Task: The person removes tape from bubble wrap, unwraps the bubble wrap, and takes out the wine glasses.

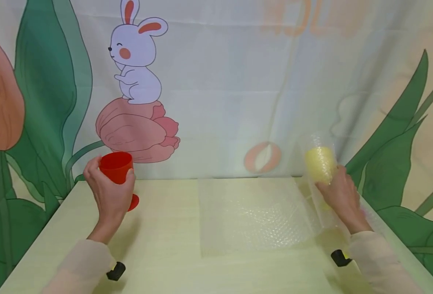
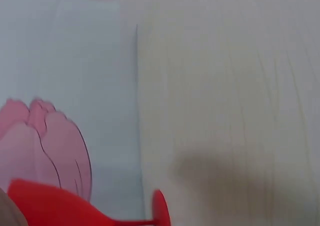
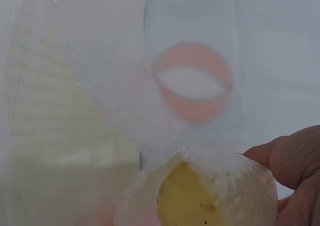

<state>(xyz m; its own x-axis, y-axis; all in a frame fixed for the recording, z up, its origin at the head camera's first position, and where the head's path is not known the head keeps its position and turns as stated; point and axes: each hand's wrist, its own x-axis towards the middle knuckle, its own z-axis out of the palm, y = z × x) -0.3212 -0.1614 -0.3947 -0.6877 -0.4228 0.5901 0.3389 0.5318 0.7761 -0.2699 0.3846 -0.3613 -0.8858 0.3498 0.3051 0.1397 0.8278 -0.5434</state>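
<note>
My left hand (image 1: 107, 196) grips a red plastic goblet (image 1: 116, 170) by its bowl, upright and raised above the table's left side. Below the hand the goblet's round foot shows, and the stem (image 2: 132, 222) is partly seen in the left wrist view. On the right, my other hand (image 1: 343, 198) holds a yellow cup (image 1: 319, 160) wrapped in clear bubble wrap (image 1: 323, 140). In the right wrist view, a round yellow end (image 3: 185, 201) of that cup shows inside the wrap, with the thumb and fingers (image 3: 300, 161) around its side.
A clear sheet of bubble wrap (image 1: 253, 222) lies flat on the pale wood-look table (image 1: 165, 261), right of the middle. A printed cloth backdrop (image 1: 216, 81) with a rabbit and tulips hangs behind the table's back edge. More clear wrap lies near the right edge, partly hidden by the right arm.
</note>
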